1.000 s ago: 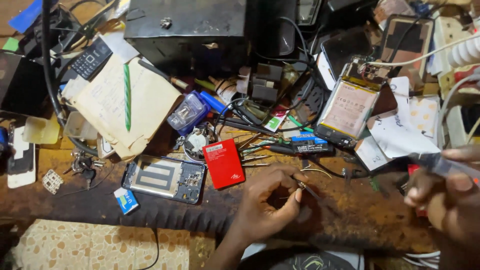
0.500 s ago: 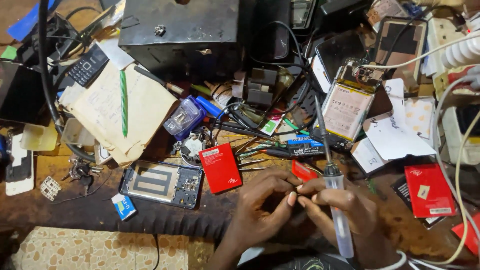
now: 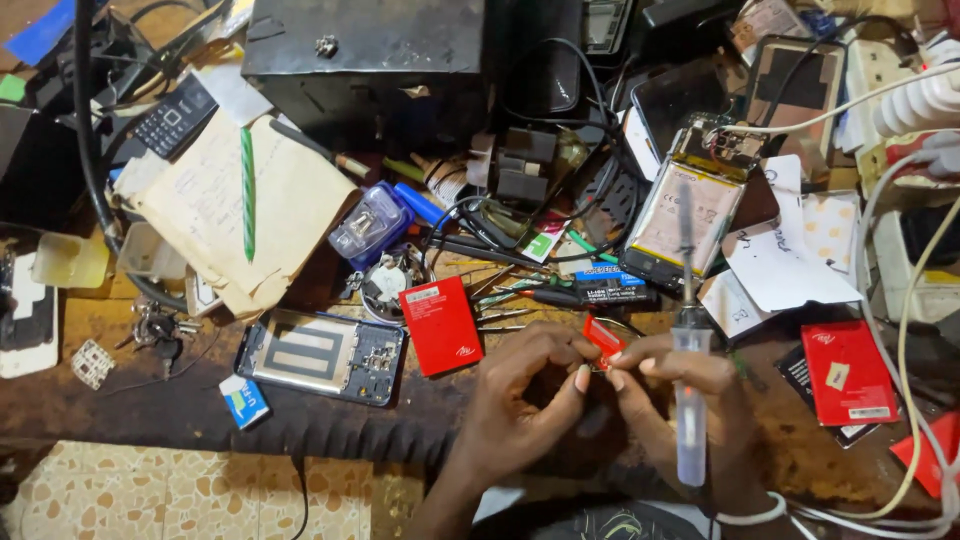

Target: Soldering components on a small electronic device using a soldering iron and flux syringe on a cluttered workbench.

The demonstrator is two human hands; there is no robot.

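My left hand (image 3: 525,395) and my right hand (image 3: 680,400) meet over the front edge of the worn wooden bench (image 3: 180,400). Their fingertips pinch a small red part (image 3: 604,337) between them. My right hand also grips a soldering iron (image 3: 690,400) with a clear handle, its thin tip pointing away from me towards an opened phone with a battery (image 3: 690,215). A red battery (image 3: 440,325) lies just left of my left hand. Next to it sits a phone back frame (image 3: 320,357).
Tweezers and screwdrivers (image 3: 530,300) lie behind my hands. A black metal box (image 3: 370,60) stands at the back. Papers with a green pen (image 3: 246,195) lie at left, with keys (image 3: 155,328) nearby. Red battery packs (image 3: 848,372) and white cables (image 3: 905,300) crowd the right side.
My right hand came in from the right with the soldering iron and joined my left hand. Both now hold the small red part, and the iron's tip has swung more upright.
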